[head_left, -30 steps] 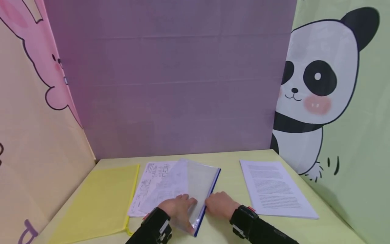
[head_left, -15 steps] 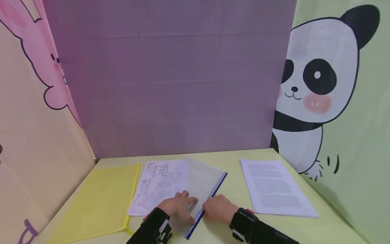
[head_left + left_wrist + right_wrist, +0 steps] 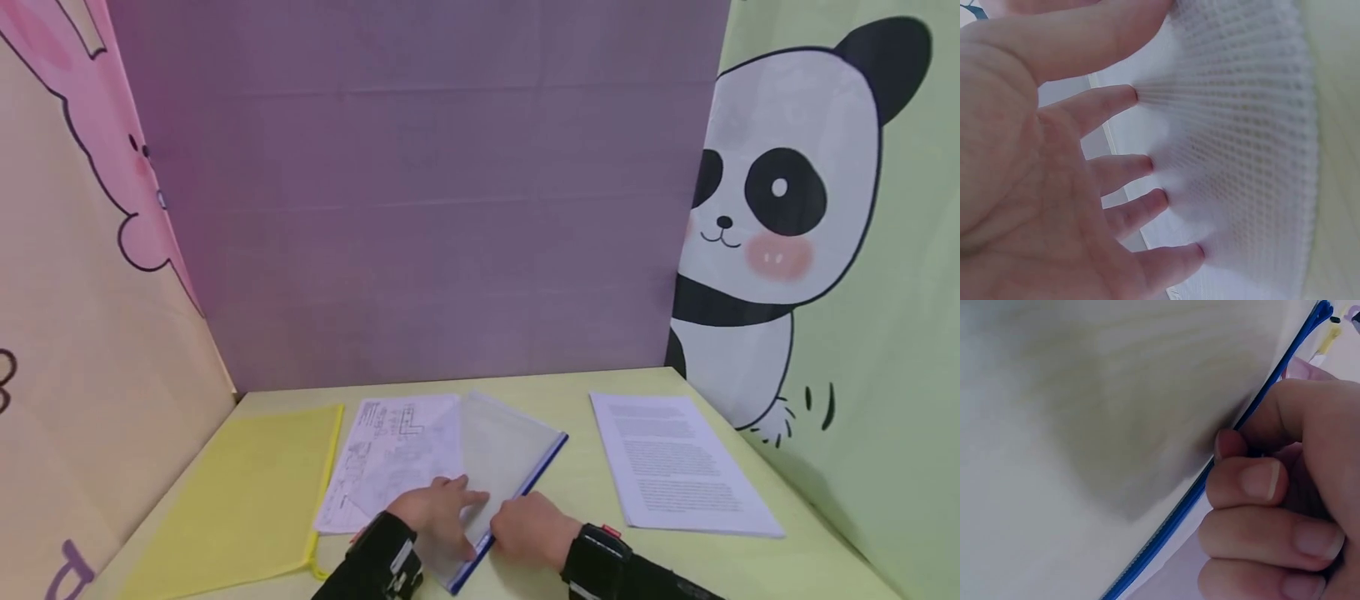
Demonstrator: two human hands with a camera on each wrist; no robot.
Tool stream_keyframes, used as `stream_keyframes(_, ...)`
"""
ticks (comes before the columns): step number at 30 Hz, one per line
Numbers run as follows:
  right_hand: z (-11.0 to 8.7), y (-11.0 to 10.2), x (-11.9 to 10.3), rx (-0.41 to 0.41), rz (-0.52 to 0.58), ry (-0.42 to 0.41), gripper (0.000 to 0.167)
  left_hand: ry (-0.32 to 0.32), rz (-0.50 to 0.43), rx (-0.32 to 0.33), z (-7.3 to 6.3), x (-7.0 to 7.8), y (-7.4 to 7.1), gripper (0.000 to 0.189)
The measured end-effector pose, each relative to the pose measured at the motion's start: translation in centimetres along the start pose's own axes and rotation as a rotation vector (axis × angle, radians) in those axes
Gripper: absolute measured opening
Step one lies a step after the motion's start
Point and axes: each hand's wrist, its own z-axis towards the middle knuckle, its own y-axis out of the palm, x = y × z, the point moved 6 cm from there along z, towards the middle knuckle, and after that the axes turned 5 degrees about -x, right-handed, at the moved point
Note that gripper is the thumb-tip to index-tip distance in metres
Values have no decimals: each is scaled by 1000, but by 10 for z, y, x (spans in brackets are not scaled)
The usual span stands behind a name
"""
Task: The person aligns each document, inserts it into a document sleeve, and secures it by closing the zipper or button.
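Note:
A translucent mesh zip pouch (image 3: 498, 437) with a blue zipper edge (image 3: 545, 464) lies slanted on the table, partly over a printed sheet (image 3: 386, 429). My left hand (image 3: 441, 510) rests on the pouch's near part, fingers spread; in the left wrist view the fingertips press into the white mesh (image 3: 1247, 137), drawing it into creases. At the zipper, my right hand (image 3: 534, 529) pinches the edge between thumb and curled index finger. The right wrist view has the blue zipper (image 3: 1171, 530) running diagonally past the curled fingers, which hide the exact spot gripped.
On the left lies a yellow folder (image 3: 247, 492) with a yellow edge. A stack of printed paper (image 3: 678, 467) sits on the right side of the pale yellow table (image 3: 570, 417). Behind stands a purple backdrop (image 3: 450, 208), with cartoon-printed walls on both sides.
The pouch has turned clockwise: the zipper's far end has swung right and its near end left. My right hand has slid a little nearer along it; the left hand has stayed nearly in place.

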Motion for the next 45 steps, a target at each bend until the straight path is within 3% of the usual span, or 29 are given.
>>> stream_keyframes(18, 1, 4, 24, 17, 19, 61, 22, 20, -31, 4, 0, -1, -1, 75)
stream_keyframes(45, 2, 7, 40, 47, 52, 93, 23, 32, -69, -2, -1, -5, 1, 76)
